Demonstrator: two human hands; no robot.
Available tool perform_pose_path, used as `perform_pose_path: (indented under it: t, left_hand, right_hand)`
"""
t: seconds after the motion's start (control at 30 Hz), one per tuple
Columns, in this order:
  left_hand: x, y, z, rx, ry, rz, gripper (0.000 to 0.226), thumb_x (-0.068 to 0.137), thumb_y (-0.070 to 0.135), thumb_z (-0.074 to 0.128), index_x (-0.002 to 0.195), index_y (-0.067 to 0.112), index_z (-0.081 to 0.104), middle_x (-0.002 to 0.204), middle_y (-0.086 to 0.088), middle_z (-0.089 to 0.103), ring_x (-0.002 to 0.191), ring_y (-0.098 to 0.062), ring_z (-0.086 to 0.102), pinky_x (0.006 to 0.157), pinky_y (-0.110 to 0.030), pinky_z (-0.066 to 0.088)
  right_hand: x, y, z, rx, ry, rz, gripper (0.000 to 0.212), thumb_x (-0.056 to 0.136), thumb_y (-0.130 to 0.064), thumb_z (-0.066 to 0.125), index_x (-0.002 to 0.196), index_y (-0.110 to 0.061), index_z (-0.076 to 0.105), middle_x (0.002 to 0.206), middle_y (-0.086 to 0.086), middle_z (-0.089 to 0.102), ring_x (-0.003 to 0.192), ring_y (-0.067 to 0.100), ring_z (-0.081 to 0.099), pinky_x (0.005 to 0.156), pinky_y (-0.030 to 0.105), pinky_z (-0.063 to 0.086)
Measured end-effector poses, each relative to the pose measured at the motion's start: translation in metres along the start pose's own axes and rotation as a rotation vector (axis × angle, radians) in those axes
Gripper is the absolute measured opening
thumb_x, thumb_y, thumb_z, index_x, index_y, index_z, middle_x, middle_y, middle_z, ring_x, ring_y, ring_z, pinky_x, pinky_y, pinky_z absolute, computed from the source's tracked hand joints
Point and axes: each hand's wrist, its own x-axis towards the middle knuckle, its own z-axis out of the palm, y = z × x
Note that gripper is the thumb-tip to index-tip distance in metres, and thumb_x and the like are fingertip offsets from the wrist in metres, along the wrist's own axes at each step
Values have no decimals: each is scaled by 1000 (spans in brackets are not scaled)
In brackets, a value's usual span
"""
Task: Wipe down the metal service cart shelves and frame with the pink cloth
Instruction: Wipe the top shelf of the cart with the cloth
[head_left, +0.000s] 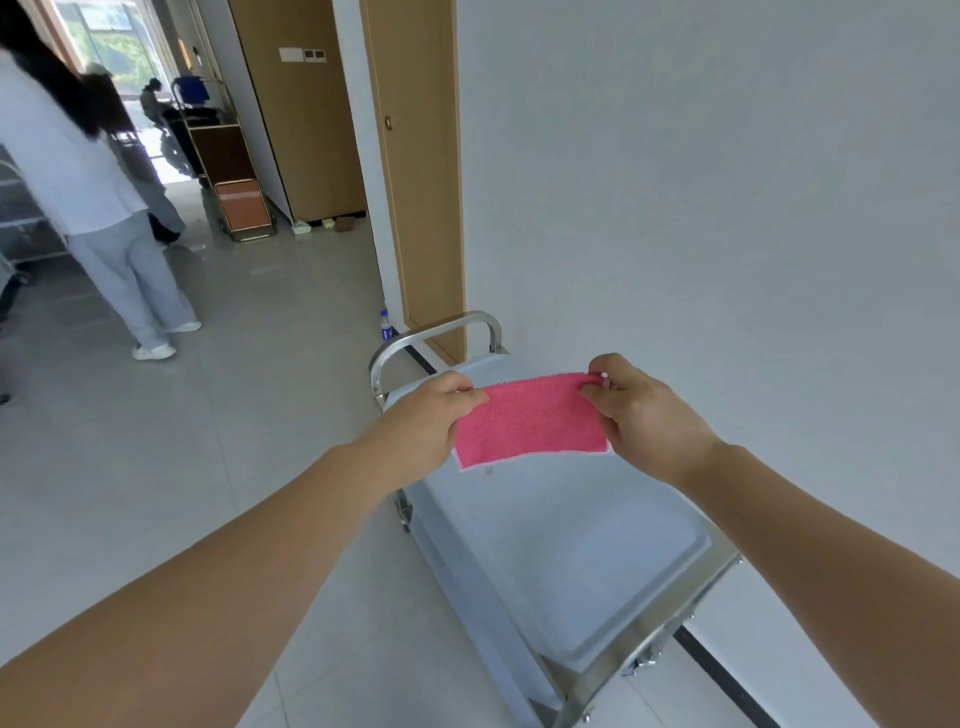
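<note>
Both hands (left hand (431, 415), right hand (639, 415)) are pinched on the pink cloth (530, 421), held mid-frame above the cart's top shelf (561, 551); wiping is judged not begun.

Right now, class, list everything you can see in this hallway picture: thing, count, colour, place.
pink cloth: one, pink, held stretched above the cart's top shelf
metal service cart: one, silver, against the white wall
cart handle: one, silver, far end of the cart
bottle: one, clear with a blue label, on the floor by the door frame
luggage trolley: one, brass and brown, down the hall
person: one, white top and grey trousers, far left
left hand: pinching the cloth's left edge
right hand: pinching the cloth's right edge
</note>
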Motion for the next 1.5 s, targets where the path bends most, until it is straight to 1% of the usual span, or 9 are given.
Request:
perform_pose_path:
  t: [0.17, 0.33, 0.57, 0.83, 1.0, 1.2, 1.27, 1.37, 1.5]
  left_hand:
    - [61, -19, 6, -13, -6, 60, 43, 93, 1, 44, 134, 12, 49, 126, -4, 48, 103, -13, 50, 87, -18, 37]
    - [111, -31, 30, -82, -20, 162, 41, 90, -2, 48, 128, 11, 55, 118, -7, 53, 87, -7, 47, 81, -16, 35]
    - [157, -55, 82, -236, -112, 306, 38, 90, -2, 49, 124, 12, 59, 112, -2, 54, 95, -13, 54, 86, -23, 43]
    - [175, -115, 145, -374, -342, 546, 38, 90, -2, 49, 124, 11, 59, 111, -5, 55, 93, -15, 54, 85, -21, 40]
    - [159, -156, 176, -440, -548, 698, 37, 93, 1, 46, 126, 12, 57, 110, -5, 55, 98, -18, 54, 89, -26, 43]
    - [142, -162, 221, -466, -674, 741, 36, 92, 0, 45, 125, 8, 57, 116, -9, 55, 104, -22, 55, 93, -27, 43]
    - [133, -157, 236, -459, -694, 734, 39, 90, 0, 46, 127, 8, 55, 123, -10, 53, 113, -23, 51, 98, -29, 40]
    - [121, -161, 258, -412, -732, 718, 41, 90, 7, 48, 131, 11, 51, 131, -7, 50, 122, -21, 45, 100, -32, 41]
    - [112, -173, 282, -350, -746, 715, 35, 89, 10, 49, 124, 9, 56, 125, -6, 54, 118, -23, 48, 92, -36, 47]
  right_hand:
    - [24, 41, 10, -23, -14, 57, 16, 71, 16, 62, 83, 6, 66, 98, 23, 60, 59, 32, 58, 50, 38, 53]
    - [19, 72, 21, -55, -39, 170, 13, 72, 14, 62, 81, 6, 66, 98, 22, 60, 60, 32, 59, 52, 37, 53]
    - [-5, 82, 53, -95, -85, 452, 13, 79, 10, 56, 84, 4, 66, 103, 20, 58, 63, 32, 58, 57, 36, 52]
    - [-17, 24, 116, -166, -239, 878, 12, 83, 5, 52, 85, 3, 64, 108, 17, 56, 68, 34, 59, 56, 33, 49]
    - [-23, -38, 164, -155, -411, 1148, 11, 86, -2, 51, 86, -1, 61, 115, 10, 50, 71, 29, 57, 64, 36, 52]
    - [-51, -76, 207, -69, -571, 1432, 15, 90, -6, 42, 88, -6, 57, 114, 6, 46, 66, 21, 49, 71, 36, 53]
    - [-67, -79, 218, -37, -675, 1564, 15, 85, -1, 48, 92, -7, 60, 117, 6, 43, 72, 21, 52, 74, 30, 50]
    - [-87, -85, 242, 73, -881, 1626, 25, 82, 4, 46, 99, -5, 64, 116, 13, 48, 100, 26, 54, 90, 29, 45]
    - [-101, -91, 260, 115, -913, 1669, 28, 78, 9, 47, 97, -5, 63, 140, 16, 36, 119, 26, 46, 100, 35, 44]
